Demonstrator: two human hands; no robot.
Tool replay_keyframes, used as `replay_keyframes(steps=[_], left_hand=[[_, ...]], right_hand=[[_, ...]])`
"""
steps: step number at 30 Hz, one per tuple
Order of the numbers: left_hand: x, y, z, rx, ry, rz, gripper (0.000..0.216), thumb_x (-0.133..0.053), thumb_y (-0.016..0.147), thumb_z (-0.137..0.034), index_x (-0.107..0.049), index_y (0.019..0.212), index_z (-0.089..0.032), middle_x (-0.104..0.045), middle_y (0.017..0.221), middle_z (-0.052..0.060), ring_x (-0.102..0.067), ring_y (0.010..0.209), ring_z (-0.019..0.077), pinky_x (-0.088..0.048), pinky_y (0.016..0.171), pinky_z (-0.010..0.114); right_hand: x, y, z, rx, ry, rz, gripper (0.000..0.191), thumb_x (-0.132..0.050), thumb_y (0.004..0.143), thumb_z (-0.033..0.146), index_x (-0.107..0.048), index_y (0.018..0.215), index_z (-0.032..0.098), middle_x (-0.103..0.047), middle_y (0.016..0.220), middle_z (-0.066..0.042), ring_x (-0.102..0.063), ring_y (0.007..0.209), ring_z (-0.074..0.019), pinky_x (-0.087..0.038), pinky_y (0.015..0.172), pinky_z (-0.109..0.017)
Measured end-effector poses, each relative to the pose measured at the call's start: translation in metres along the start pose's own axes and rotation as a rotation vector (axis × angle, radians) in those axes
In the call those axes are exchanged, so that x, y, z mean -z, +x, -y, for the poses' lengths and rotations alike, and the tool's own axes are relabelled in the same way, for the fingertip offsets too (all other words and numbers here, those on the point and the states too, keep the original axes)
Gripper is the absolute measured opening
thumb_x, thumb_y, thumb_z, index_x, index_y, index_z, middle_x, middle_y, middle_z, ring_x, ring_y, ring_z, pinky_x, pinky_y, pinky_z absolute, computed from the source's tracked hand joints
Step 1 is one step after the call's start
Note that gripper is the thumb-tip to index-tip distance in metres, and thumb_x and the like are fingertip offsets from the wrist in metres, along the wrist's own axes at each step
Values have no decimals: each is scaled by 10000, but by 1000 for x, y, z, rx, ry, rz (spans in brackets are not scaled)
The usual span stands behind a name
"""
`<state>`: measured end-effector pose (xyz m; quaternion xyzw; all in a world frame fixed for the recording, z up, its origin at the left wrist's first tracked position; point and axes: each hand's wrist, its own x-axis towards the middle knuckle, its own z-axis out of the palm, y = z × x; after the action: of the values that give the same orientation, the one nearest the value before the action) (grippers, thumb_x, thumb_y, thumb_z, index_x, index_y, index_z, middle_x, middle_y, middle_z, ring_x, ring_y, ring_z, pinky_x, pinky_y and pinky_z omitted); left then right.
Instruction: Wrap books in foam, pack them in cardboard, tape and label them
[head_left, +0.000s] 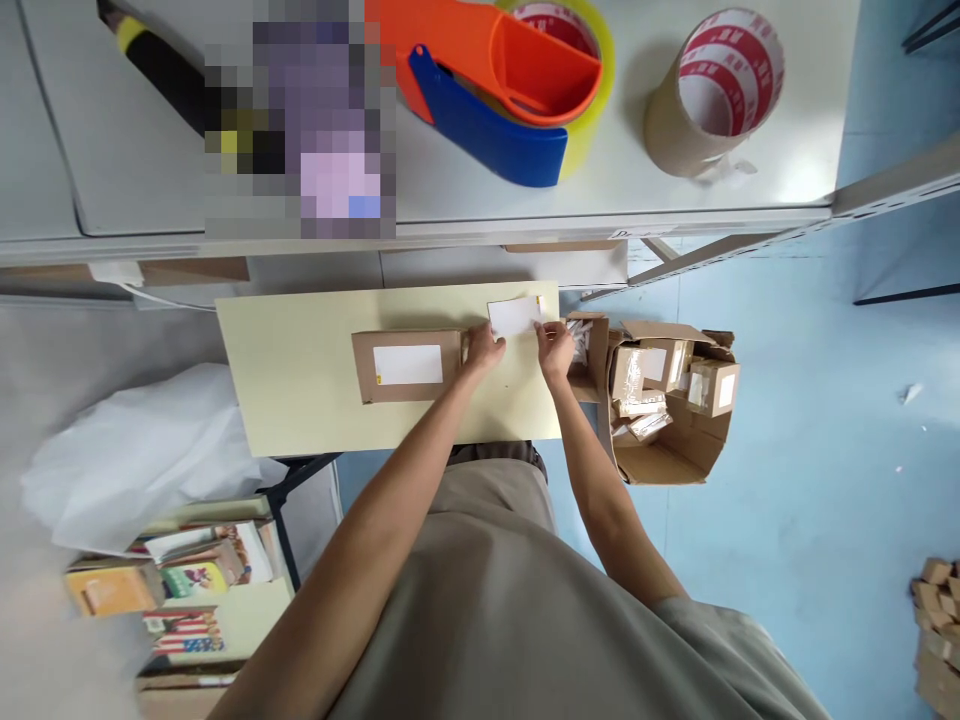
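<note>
A white label (pixel 516 316) with a small yellow mark in one corner is held over a pale yellow table (pixel 300 400). My left hand (pixel 486 347) is closed at its lower left corner, with the fingertips partly hidden. At the lower right corner, my right hand (pixel 555 350) pinches the label between thumb and fingers. Just left of my left hand lies a flat brown cardboard box (pixel 364 370), which bears a similar white label (pixel 409 365) on top.
Right of the table stand a small carton (pixel 598 360) and an open carton (pixel 667 465) of taped boxes. The shelf above holds an orange and blue tape dispenser (pixel 487 130) and a tape roll (pixel 675 130). Books (pixel 195 580) and white plastic wrap (pixel 150 450) are at left.
</note>
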<state>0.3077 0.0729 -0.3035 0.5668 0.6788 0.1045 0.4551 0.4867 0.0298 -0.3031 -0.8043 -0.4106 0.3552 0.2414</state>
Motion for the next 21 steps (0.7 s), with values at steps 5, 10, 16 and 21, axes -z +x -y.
replay_keyframes(steps=[5, 10, 16, 21], left_hand=[[3, -2, -18, 62, 28, 35, 204, -707, 885, -121, -683, 1057, -227, -730, 1141, 141, -685, 1192, 346, -537, 1134, 524], [19, -8, -47, -31, -83, -108, 343, -712, 1055, -427, -725, 1300, -187, -733, 1343, 168, -723, 1204, 315, -577, 1080, 425], [83, 3, -76, -75, 152, -184, 310, -724, 1050, -436, -814, 1125, -150, -831, 1135, 154, -777, 1067, 327, -565, 1052, 422], [126, 6, -81, 77, 374, -136, 266, -699, 1035, -409, -844, 1029, -186, -876, 1117, 110, -799, 1114, 304, -571, 1023, 352]], right_hand=[[10, -7, 11, 45, 14, -11, 664, -309, 1165, 664, -758, 1202, 177, -788, 1246, -219, -809, 1015, -307, -656, 931, -428], [10, -25, 36, 220, 143, 50, 578, -320, 1184, 537, -686, 1500, 221, -718, 1499, -185, -763, 1247, -290, -681, 1005, -427], [-4, -45, 66, 408, 117, 206, 399, -550, 1124, 410, -725, 1435, 232, -701, 1555, -122, -678, 1428, -276, -590, 1201, -423], [-15, -19, 78, 53, 99, 246, 381, -462, 1187, 393, -765, 1043, 212, -841, 974, -68, -811, 818, -196, -617, 831, -273]])
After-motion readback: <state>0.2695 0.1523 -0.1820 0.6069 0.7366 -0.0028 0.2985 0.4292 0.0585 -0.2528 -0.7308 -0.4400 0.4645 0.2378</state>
